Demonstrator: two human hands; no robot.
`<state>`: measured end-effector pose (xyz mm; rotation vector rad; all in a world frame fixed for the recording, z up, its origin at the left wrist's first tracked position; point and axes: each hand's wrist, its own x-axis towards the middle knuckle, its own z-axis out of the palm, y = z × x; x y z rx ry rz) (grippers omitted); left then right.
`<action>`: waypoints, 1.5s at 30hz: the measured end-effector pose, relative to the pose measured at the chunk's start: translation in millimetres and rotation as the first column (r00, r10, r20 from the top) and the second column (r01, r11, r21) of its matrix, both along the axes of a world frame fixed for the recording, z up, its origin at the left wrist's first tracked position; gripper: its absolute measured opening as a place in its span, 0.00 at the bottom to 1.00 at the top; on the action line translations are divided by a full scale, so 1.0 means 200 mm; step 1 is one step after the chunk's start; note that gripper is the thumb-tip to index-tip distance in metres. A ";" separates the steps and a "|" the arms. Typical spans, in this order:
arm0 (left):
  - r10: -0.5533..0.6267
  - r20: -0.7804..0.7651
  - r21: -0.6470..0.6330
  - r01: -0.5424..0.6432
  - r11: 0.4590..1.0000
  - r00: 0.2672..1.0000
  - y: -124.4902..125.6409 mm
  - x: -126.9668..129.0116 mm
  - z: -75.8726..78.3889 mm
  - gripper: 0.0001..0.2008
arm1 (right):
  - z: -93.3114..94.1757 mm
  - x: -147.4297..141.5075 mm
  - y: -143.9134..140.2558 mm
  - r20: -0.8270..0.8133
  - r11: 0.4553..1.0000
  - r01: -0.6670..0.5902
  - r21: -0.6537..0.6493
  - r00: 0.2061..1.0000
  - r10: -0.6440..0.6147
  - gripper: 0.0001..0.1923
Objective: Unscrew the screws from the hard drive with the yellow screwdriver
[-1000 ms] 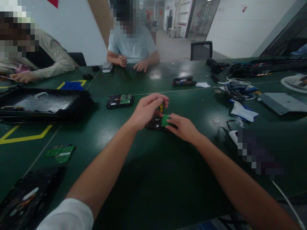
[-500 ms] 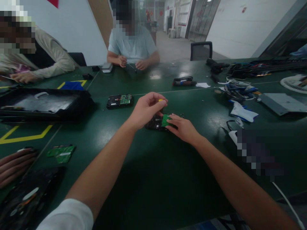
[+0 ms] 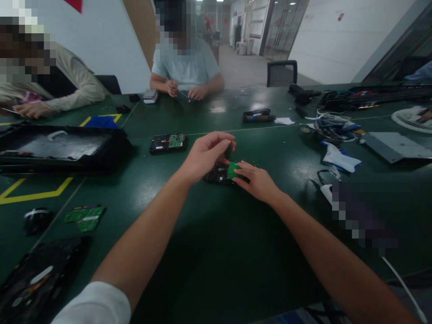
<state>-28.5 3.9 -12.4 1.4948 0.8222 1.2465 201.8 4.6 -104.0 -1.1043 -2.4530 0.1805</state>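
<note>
Head view: the left hand point(image 3: 212, 155) pinches a mostly hidden, yellow-topped screwdriver point(image 3: 230, 142) over the hard drive point(image 3: 216, 174) on the desk point(image 3: 202, 247); the right hand point(image 3: 258, 181) touches the drive's green circuit board point(image 3: 232, 170), its grip unclear.

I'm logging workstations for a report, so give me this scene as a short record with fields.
Left hand: closed around a tool, mostly hidden, a bit of yellow showing
Right hand: fingers outstretched over the green board
Under the hands: black drive bearing that board
Further left: second drive; loose circuit board
Further right: grey metal box
Across the table: person in a light blue shirt
</note>
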 end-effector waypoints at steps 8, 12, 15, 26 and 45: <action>0.062 -0.049 0.047 -0.059 0.997 0.997 0.01 0.01 -0.03 0.14 | 0.00 0.00 0.00 -0.008 1.000 0.005 -0.003 1.000 -0.005 0.17; 0.086 -0.106 0.102 -0.075 0.992 0.991 0.01 0.00 -0.02 0.12 | -0.01 0.00 0.00 -0.016 1.000 0.005 0.003 1.000 -0.005 0.17; 0.075 -0.110 0.096 -0.064 0.993 0.991 0.01 -0.01 -0.01 0.09 | -0.01 0.00 0.00 -0.014 1.000 0.005 0.002 1.000 -0.005 0.17; 0.024 -0.061 0.106 -0.018 0.994 0.998 0.01 0.01 -0.02 0.11 | -0.02 0.00 0.01 -0.009 1.000 0.003 0.014 1.000 -0.003 0.17; 0.065 -0.078 0.122 -0.055 0.991 0.995 0.02 0.01 -0.04 0.10 | -0.01 0.00 0.00 -0.009 1.000 -0.002 0.023 1.000 0.002 0.18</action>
